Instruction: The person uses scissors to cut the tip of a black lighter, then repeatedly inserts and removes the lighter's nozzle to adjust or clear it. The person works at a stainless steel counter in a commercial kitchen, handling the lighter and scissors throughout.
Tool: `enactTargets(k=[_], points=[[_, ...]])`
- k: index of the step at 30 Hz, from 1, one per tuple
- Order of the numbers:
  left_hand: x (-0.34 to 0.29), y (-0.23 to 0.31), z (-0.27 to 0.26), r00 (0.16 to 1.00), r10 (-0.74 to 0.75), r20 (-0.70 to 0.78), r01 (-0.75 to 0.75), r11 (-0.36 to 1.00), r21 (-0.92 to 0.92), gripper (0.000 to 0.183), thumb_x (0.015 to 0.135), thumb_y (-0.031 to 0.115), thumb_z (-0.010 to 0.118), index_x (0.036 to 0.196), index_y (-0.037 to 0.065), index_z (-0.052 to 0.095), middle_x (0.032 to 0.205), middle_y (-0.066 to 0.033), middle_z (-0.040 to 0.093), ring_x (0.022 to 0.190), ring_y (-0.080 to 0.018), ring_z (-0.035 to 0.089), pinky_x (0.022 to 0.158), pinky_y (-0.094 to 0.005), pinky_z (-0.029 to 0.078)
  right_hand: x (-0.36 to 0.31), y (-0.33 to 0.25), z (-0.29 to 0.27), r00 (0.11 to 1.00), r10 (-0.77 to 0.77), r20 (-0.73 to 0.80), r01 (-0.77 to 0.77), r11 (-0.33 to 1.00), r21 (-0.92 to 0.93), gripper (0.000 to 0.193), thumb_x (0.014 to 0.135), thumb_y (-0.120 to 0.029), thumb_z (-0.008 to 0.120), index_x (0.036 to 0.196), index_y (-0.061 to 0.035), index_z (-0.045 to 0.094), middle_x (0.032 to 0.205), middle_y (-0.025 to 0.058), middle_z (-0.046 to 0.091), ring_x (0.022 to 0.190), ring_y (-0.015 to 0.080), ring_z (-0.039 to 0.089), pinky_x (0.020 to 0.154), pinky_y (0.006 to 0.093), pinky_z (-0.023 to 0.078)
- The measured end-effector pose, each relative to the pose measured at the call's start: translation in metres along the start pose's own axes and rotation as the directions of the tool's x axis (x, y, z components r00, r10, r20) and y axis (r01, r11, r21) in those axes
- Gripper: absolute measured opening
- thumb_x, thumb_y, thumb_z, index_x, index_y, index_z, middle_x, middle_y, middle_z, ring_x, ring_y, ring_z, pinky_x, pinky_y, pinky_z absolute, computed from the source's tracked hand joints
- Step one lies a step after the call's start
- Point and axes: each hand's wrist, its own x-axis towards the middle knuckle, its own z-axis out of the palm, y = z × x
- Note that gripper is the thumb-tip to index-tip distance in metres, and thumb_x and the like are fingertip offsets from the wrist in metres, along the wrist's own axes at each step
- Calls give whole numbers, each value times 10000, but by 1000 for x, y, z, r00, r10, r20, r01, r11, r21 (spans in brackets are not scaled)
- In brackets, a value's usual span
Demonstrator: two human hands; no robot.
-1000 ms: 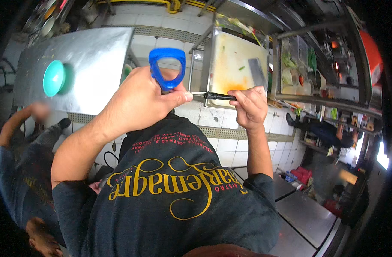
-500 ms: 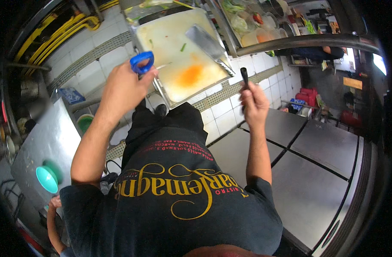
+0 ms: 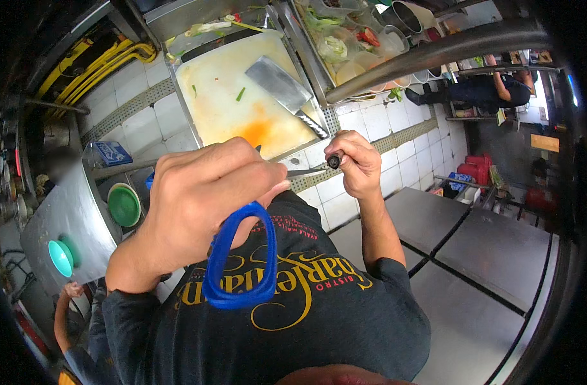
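Blue-handled scissors point(image 3: 242, 299) sit in the left hand point(image 3: 207, 192), left of frame centre: fingers curled around them, 1 loop showing below the hand, 1 blade projecting right beyond the fingertips. Right hand point(image 3: 361, 163), right of centre, grips a black rod point(image 3: 334, 161), its end facing the camera. Blade tip just beside rod end; contact cannot be told. Cleaver point(image 3: 277, 83) on stained white cutting board point(image 3: 210, 109), upper centre.
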Motion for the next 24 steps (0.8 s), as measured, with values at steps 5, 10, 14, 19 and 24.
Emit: enactTargets(k=[5,10,14,19,24], points=[[12,42,38,999,8,-40,-5,996,89,198,712,58,779,887,37,687,738,-48,578,594,-198,624,488,-328,482,-8,4,-42,995,-75,71,75,997,4,163,850,-70,714,1002,-13,722,906,73,715,818,221,636,768,332,499],[24,73,59,996,-77,41,68,979,192,209,670,2,811,854,21,714,747,-91,660,628,-244,671,541,-332,510,-18,10,-69,985,-136,110,139,990,-23,211,900,-197,695,961,4,704,877,80,689,770,201,607,778,369,460],[29,86,62,989,-104,103,77,968,240,213,664,-8,805,851,14,705,743,-97,647,626,-257,662,543,-340,505,-21,10,-77,979,-171,113,177,983,-42,176,859,-161,714,948,-9,708,886,63,704,761,204,610,781,372,453],[29,90,50,957,-196,213,133,951,281,166,713,24,765,859,22,685,706,-103,572,601,-299,605,531,-379,463,-12,3,-83,951,-269,152,301,915,-268,167,755,-74,728,916,-31,720,859,42,704,726,199,609,737,357,429],[24,76,25,930,-230,285,104,913,395,204,661,96,735,848,61,660,717,-94,527,638,-301,585,550,-413,449,-5,-19,-60,946,-266,187,322,853,-412,184,706,-60,717,890,-66,732,756,15,671,641,191,588,680,337,401]])
